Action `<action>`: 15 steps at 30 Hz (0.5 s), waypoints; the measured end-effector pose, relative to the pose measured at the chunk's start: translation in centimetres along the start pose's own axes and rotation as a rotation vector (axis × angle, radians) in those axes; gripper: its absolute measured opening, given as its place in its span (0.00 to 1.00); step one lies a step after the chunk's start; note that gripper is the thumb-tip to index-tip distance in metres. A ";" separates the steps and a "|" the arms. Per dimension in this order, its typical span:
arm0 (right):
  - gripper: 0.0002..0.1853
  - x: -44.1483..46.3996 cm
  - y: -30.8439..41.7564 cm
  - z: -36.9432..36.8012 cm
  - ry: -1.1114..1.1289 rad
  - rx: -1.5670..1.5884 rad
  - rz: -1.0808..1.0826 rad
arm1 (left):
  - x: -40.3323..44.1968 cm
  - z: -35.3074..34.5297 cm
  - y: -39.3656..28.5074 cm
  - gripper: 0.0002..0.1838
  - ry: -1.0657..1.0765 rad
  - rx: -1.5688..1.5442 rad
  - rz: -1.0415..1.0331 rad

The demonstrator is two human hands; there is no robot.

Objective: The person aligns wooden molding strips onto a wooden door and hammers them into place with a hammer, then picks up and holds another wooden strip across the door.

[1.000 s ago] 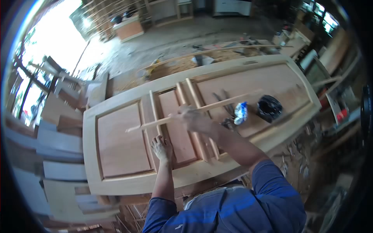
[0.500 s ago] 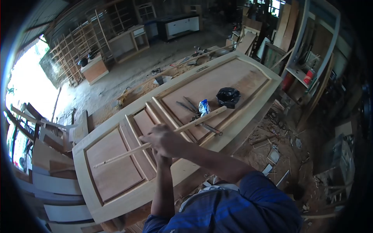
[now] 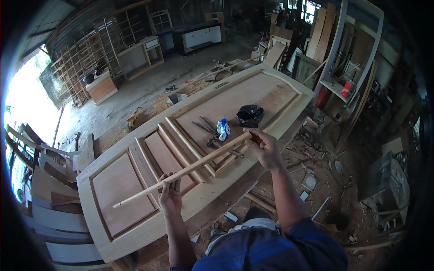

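Observation:
A long, thin wooden strip (image 3: pixel 203 160) slants over a panelled wooden door (image 3: pixel 97 244) that lies flat. My left hand (image 3: pixel 170 197) is closed round the strip's lower left part. At its upper right end, my right hand (image 3: pixel 266 150) pinches the strip between thumb and fingers. Beneath the strip, the door has raised mouldings (image 3: pixel 189 141) across its middle. A blue and white packet (image 3: pixel 223 129) and a black plastic bag (image 3: pixel 250 116) sit on the upper panel. Dark slender tools (image 3: pixel 204 126) lie beside the packet; what looks like a hammer is partly hidden by the strip.
Curved boards (image 3: pixel 68 221) are stacked at the left. Wood scraps and offcuts (image 3: pixel 309 180) litter the floor at the right. Planks (image 3: pixel 321 34) and a tall frame (image 3: pixel 377 40) lean at the back right. Cabinets (image 3: pixel 199 38) stand at the far side.
My hands were together on the middle of the strip; now they are apart. My right hand has slid up to the strip's right end, while my left hand supports its lower part.

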State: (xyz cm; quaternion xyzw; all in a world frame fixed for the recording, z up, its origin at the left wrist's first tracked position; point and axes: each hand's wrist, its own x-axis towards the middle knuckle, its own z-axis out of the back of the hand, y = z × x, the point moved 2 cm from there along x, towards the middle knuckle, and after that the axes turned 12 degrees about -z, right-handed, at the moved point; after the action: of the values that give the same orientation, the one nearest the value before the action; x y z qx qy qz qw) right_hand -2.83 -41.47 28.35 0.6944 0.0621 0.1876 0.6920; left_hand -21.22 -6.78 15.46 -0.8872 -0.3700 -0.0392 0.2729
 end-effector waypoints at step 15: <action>0.24 0.3 -1.5 9.4 0.090 0.214 0.025 | -4.1 -7.5 4.6 0.19 0.005 0.010 -0.017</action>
State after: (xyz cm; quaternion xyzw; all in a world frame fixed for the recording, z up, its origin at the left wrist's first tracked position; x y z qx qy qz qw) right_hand 0.93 -50.10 27.20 0.7558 0.1040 0.2193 0.6082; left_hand -20.04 -15.92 18.59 -0.8825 -0.3771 -0.0422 0.2778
